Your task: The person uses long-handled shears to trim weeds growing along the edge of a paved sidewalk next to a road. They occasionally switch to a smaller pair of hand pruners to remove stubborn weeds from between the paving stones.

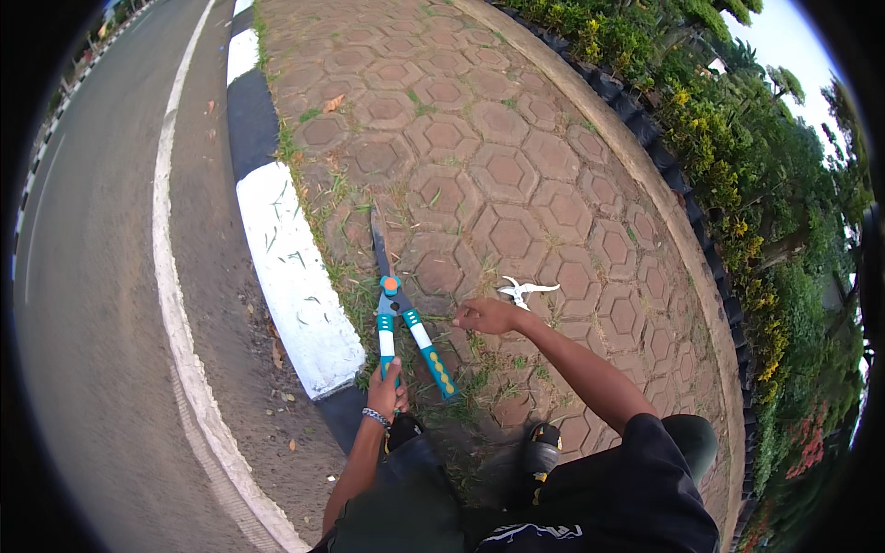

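A pair of hedge shears [394, 304] with teal and white handles lies over the grass strip and pavers beside the kerb, its blades pointing up the picture. My left hand [388, 390], with a chain bracelet at the wrist, is closed around the end of the shears' left handle. The right handle is free, spread a little from the left one. My right hand [484, 316] hovers over the pavers to the right of the shears, fingers bent, seemingly holding nothing; its finger state is partly unclear. Just beyond it lie pruning shears [518, 290] with pale handles, partly hidden by my wrist.
A black-and-white painted kerb [297, 276] runs along the left, with an asphalt road [97, 276] beyond. Hexagonal pavers [508, 235] with grass tufts cover the walkway. A concrete edging [622, 138] and flowering shrubs [719, 173] border the right. My shoes are close below the shears.
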The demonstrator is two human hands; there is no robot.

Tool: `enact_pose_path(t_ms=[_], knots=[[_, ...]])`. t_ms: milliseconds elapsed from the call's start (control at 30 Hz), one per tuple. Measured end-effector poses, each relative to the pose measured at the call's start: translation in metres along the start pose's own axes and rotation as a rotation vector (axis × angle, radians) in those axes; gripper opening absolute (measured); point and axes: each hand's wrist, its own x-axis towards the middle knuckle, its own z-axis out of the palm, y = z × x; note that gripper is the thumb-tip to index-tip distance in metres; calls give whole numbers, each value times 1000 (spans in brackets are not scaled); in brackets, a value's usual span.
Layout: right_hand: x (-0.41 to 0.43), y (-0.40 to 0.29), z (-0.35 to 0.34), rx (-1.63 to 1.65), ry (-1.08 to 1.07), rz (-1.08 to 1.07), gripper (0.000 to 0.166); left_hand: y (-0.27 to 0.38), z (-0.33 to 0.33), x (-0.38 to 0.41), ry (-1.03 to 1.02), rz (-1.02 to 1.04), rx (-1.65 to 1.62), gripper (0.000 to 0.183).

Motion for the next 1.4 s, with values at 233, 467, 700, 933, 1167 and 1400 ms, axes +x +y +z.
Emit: enact_pose_path(t_ms=[233, 467, 700, 933, 1167, 1400], knots=[[-23, -71, -164, -813, 162, 265, 50, 28, -33, 5, 3, 33, 172, 36], [-65, -55, -146, -486, 172, 210, 47, 51, -30, -28, -87, -58, 127, 39], [-116, 91, -62, -637, 201, 490, 96, 68, -28, -30, -236, -61, 27, 39], [-104, 130, 9, -745, 498, 311, 96, 79, -36, -59, -261, 67, 79, 37], [-62, 117, -25, -791, 574, 176, 68, 91, -55, -68, -169, 51, 127, 37], [33, 68, -82, -510, 694, 77, 66, 129, -40, -47, -82, 16, 165, 38]])
